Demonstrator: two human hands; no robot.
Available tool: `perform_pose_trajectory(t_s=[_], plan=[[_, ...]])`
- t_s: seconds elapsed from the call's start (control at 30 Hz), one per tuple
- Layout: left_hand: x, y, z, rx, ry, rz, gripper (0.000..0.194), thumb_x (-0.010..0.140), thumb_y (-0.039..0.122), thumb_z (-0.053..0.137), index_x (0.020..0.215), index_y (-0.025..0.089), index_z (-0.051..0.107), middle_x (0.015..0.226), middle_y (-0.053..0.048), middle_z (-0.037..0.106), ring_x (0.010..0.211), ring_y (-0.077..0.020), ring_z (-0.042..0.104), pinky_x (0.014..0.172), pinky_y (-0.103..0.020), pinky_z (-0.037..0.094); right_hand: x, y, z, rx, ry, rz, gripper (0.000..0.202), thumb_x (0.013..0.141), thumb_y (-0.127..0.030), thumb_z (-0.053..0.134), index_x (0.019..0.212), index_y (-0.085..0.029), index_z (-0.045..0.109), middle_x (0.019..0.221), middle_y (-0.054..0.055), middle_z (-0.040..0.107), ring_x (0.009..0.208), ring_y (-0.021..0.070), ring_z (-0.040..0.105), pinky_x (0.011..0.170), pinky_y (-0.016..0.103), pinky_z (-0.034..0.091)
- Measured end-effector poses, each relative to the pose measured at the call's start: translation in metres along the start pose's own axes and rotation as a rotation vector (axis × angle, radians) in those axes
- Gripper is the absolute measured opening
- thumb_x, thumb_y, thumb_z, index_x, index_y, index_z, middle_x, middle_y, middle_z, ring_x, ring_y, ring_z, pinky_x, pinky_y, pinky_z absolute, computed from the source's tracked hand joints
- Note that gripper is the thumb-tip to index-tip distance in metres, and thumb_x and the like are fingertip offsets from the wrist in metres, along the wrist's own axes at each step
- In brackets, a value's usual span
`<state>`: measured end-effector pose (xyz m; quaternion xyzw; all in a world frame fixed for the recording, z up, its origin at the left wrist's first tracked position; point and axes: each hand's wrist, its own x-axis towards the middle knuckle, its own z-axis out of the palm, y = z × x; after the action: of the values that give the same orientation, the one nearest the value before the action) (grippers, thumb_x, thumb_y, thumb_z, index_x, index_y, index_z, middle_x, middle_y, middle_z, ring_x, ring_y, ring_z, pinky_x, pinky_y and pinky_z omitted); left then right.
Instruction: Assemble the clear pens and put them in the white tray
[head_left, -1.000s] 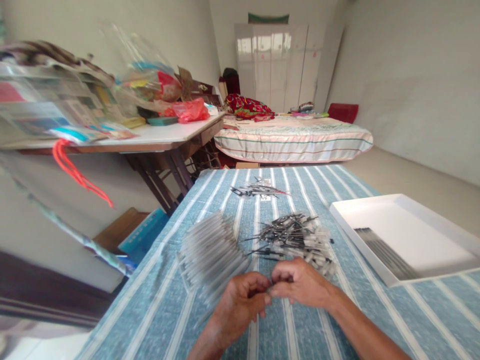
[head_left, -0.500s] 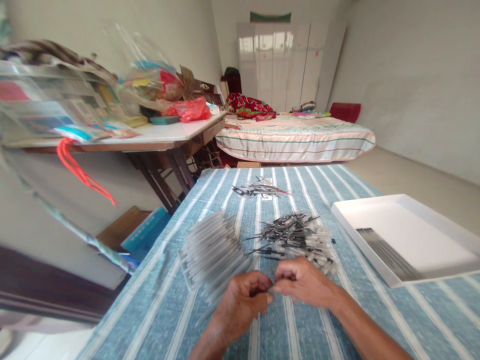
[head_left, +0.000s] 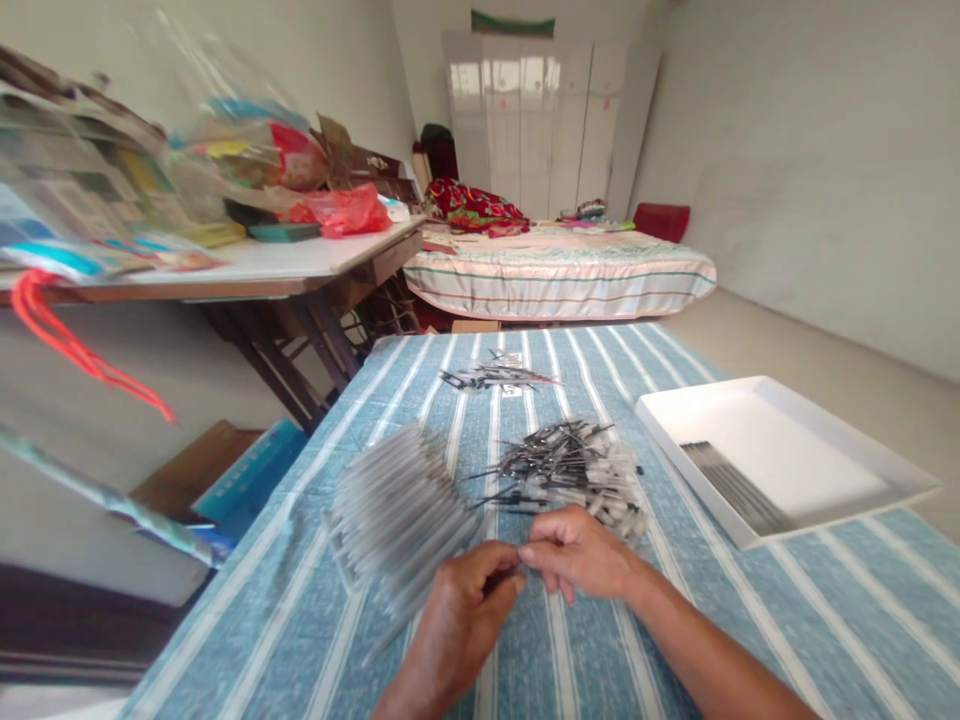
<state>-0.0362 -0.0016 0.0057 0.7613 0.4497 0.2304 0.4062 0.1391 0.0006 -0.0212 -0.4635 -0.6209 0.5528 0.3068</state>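
My left hand (head_left: pixel 469 610) is closed, thumb and forefinger pinched together over the near middle of the cloth. My right hand (head_left: pixel 577 555) meets it fingertip to fingertip, also pinching. What lies between the fingertips is too small and too covered to make out. Left of my hands are many clear pen barrels (head_left: pixel 405 510), laid side by side in a slanting stack. One grey tube (head_left: pixel 386 640) runs out from behind my left hand; I cannot tell if it is held. Just beyond my right hand is a loose heap of black and whitish pen parts (head_left: pixel 577 465).
A white tray (head_left: pixel 832 450) at the right holds several dark thin rods (head_left: pixel 739 487) along its left side. Farther back lies a small pile of thin dark pieces (head_left: pixel 499 376). A striped blue cloth (head_left: pixel 300 620) covers the table. A cluttered side table (head_left: pixel 277 270) stands at the left.
The whole view has shifted, so the scene sits farther left and slightly higher. My hands stay together at the fingertips. The right hand's lower fingers hang a little more in sight.
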Motion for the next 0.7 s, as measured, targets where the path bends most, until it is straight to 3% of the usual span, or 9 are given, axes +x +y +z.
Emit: perform_pose_trajectory(t_s=[0.27,0.47,0.6,0.7], plan=[[0.002,0.0,-0.005,0.038,-0.032,-0.055,0.012,0.072,0.024,0.055,0.063,0.016,0.059,0.059,0.003,0.05,0.057,-0.0109,0.045,0.054,-0.021,0.033,-0.002,-0.004,-0.008,0.018,0.072,-0.045,0.038,0.081,-0.045,0.05,0.057,-0.015,0.048,0.047,-0.003,0.055,0.034,0.0059,0.049,0.034,0.014,0.032],[0.002,-0.003,-0.009,-0.136,0.194,-0.133,0.02,0.073,0.033,0.058,0.061,0.017,0.056,0.054,0.004,0.043,0.052,-0.0095,0.038,0.05,-0.021,0.03,-0.007,-0.002,-0.033,-0.048,0.291,-0.043,0.026,0.078,-0.04,0.054,0.07,-0.015,0.054,0.049,-0.005,0.053,0.034,0.0042,0.04,0.035,0.015,0.029],[0.004,-0.005,-0.012,-0.311,0.308,-0.167,0.023,0.069,0.036,0.063,0.061,0.016,0.055,0.052,0.004,0.045,0.049,-0.0084,0.037,0.046,-0.019,0.028,-0.01,-0.001,-0.039,-0.294,0.227,-0.045,0.016,0.077,-0.028,0.055,0.068,-0.015,0.058,0.048,-0.006,0.047,0.042,0.0061,0.042,0.042,0.017,0.03],[0.004,0.0,-0.011,-0.43,0.328,-0.194,0.022,0.069,0.035,0.063,0.064,0.016,0.054,0.053,0.004,0.052,0.044,-0.0064,0.036,0.043,-0.018,0.026,-0.01,-0.004,-0.033,-0.682,0.17,-0.026,0.01,0.075,-0.023,0.056,0.07,-0.017,0.063,0.054,-0.002,0.056,0.053,0.0106,0.052,0.049,0.02,0.031]])
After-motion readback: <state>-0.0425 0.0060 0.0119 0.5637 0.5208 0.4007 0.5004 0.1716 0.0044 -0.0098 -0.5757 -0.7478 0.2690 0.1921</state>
